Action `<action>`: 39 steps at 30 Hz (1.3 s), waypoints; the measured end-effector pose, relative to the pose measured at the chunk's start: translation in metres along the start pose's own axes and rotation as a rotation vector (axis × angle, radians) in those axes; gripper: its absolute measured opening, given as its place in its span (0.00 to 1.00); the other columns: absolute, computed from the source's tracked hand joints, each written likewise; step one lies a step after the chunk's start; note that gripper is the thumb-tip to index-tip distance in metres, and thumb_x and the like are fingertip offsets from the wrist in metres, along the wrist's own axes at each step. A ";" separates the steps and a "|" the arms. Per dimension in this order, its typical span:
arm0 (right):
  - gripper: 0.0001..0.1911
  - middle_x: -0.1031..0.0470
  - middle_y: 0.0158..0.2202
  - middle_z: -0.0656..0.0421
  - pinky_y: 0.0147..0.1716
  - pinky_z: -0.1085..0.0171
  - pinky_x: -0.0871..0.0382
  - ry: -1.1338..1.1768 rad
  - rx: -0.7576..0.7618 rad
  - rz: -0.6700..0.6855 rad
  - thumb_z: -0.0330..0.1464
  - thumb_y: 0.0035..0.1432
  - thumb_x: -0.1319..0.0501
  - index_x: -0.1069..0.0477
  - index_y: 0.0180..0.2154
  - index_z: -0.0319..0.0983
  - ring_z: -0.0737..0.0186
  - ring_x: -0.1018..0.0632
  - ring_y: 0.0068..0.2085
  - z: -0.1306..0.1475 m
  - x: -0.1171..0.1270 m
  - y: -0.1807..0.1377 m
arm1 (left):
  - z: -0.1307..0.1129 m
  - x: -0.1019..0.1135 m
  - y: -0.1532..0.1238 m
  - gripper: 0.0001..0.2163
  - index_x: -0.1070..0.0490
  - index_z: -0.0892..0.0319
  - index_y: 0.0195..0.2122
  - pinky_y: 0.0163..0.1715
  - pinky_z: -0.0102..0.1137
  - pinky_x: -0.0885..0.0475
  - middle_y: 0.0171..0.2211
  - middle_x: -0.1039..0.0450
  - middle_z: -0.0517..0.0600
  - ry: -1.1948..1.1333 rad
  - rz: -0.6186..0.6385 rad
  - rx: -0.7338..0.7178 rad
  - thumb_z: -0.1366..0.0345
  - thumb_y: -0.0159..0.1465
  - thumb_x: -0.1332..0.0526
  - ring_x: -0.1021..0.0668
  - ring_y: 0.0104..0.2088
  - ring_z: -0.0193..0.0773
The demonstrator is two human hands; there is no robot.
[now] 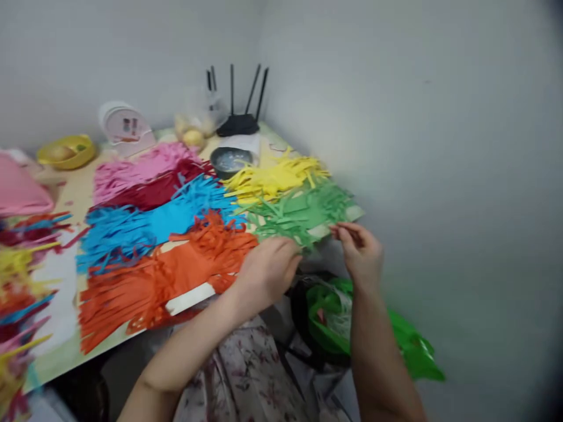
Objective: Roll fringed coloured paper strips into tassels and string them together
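My left hand [277,266] is curled at the table's front edge, between the orange fringed paper [189,269] and the green fringed paper [303,211]. Its fingertips point away from me and are partly hidden, beside the green strips. At the right corner, my right hand [363,252] pinches thumb and finger together close to the edge of the green sheet. What either hand holds is too small or blurred to make out. Blue fringed paper [167,220] lies behind the orange, with dark red [149,193] and pink fringed paper [145,170] beyond. Yellow fringed paper [277,179] lies behind the green.
A dark bowl [229,161] stands near a black router [238,124] with upright antennas. A yellow basket [68,153] sits at the back left. Multicoloured fringes [21,281] hang at the left. Below the corner is a bin with a green bag [328,316]. Walls enclose the back and right.
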State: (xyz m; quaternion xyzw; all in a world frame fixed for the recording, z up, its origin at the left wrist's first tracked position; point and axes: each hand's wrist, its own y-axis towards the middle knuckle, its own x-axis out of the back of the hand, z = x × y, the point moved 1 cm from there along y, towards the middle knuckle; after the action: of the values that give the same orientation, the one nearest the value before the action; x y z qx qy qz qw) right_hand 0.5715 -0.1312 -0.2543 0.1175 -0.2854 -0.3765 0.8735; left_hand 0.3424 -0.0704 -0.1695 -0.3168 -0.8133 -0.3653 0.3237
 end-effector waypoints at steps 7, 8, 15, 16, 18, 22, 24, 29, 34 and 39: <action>0.13 0.18 0.44 0.51 0.49 0.52 0.26 -0.223 0.124 0.319 0.31 0.59 0.44 0.22 0.41 0.39 0.53 0.19 0.45 -0.063 0.009 0.068 | 0.025 -0.140 0.116 0.12 0.28 0.69 0.47 0.49 0.36 0.30 0.45 0.25 0.62 0.311 0.301 0.047 0.76 0.68 0.49 0.24 0.49 0.45; 0.14 0.18 0.45 0.51 0.50 0.52 0.27 -0.249 0.147 0.371 0.29 0.57 0.43 0.22 0.42 0.39 0.52 0.19 0.46 -0.068 0.005 0.075 | 0.030 -0.145 0.122 0.12 0.28 0.70 0.46 0.49 0.37 0.30 0.45 0.26 0.64 0.329 0.303 0.062 0.76 0.68 0.49 0.24 0.49 0.46; 0.15 0.21 0.48 0.47 0.55 0.50 0.32 -0.391 0.300 0.577 0.25 0.55 0.42 0.23 0.43 0.36 0.49 0.24 0.51 -0.097 0.003 0.109 | 0.045 -0.157 0.134 0.11 0.26 0.70 0.43 0.50 0.38 0.31 0.45 0.26 0.63 0.377 0.304 0.121 0.71 0.68 0.45 0.26 0.50 0.48; 0.13 0.21 0.47 0.47 0.54 0.50 0.32 -0.401 0.319 0.595 0.26 0.57 0.43 0.23 0.42 0.36 0.49 0.24 0.50 -0.098 0.005 0.113 | 0.046 -0.157 0.135 0.10 0.26 0.69 0.43 0.50 0.37 0.31 0.45 0.25 0.62 0.374 0.304 0.128 0.70 0.67 0.45 0.26 0.50 0.48; 0.11 0.20 0.43 0.47 0.53 0.52 0.31 -0.415 0.353 0.630 0.27 0.59 0.44 0.22 0.39 0.37 0.50 0.24 0.47 -0.099 0.007 0.118 | 0.047 -0.156 0.137 0.09 0.26 0.67 0.42 0.50 0.37 0.31 0.45 0.25 0.61 0.362 0.300 0.144 0.68 0.67 0.42 0.25 0.49 0.47; 0.11 0.21 0.38 0.48 0.50 0.53 0.32 -0.434 0.391 0.634 0.29 0.62 0.45 0.23 0.37 0.37 0.49 0.25 0.44 -0.088 0.010 0.126 | 0.045 -0.155 0.140 0.11 0.27 0.65 0.43 0.49 0.37 0.30 0.44 0.24 0.61 0.341 0.266 0.196 0.61 0.66 0.39 0.25 0.49 0.48; 0.12 0.21 0.41 0.47 0.52 0.51 0.33 -0.440 0.389 0.587 0.30 0.64 0.46 0.23 0.39 0.37 0.48 0.26 0.47 -0.077 0.012 0.125 | 0.043 -0.156 0.143 0.10 0.28 0.65 0.45 0.49 0.38 0.31 0.44 0.24 0.62 0.339 0.240 0.230 0.64 0.67 0.41 0.25 0.49 0.49; 0.17 0.24 0.51 0.44 0.57 0.49 0.37 -0.427 0.317 0.434 0.31 0.66 0.51 0.25 0.47 0.35 0.46 0.28 0.54 -0.051 0.009 0.098 | 0.043 -0.148 0.157 0.11 0.29 0.66 0.44 0.45 0.37 0.31 0.42 0.23 0.62 0.325 0.157 0.324 0.75 0.67 0.49 0.23 0.44 0.47; 0.22 0.20 0.47 0.47 0.50 0.58 0.29 -0.364 0.228 0.500 0.23 0.58 0.51 0.26 0.50 0.33 0.52 0.22 0.48 -0.048 -0.028 0.083 | 0.039 -0.115 0.166 0.08 0.29 0.62 0.41 0.45 0.38 0.32 0.40 0.24 0.60 0.303 -0.015 0.337 0.71 0.66 0.46 0.24 0.45 0.49; 0.22 0.20 0.46 0.45 0.50 0.56 0.29 -0.378 0.066 0.477 0.24 0.56 0.50 0.26 0.50 0.32 0.49 0.21 0.47 -0.064 -0.051 0.107 | 0.042 -0.057 0.157 0.04 0.31 0.58 0.34 0.45 0.35 0.31 0.36 0.25 0.52 0.038 -0.438 0.279 0.73 0.59 0.43 0.25 0.41 0.42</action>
State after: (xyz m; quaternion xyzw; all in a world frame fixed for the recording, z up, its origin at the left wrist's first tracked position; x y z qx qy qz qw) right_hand 0.6440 -0.0213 -0.2819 0.0037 -0.4743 -0.1666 0.8644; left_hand 0.4817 0.0309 -0.1733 -0.0785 -0.8988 -0.3168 0.2925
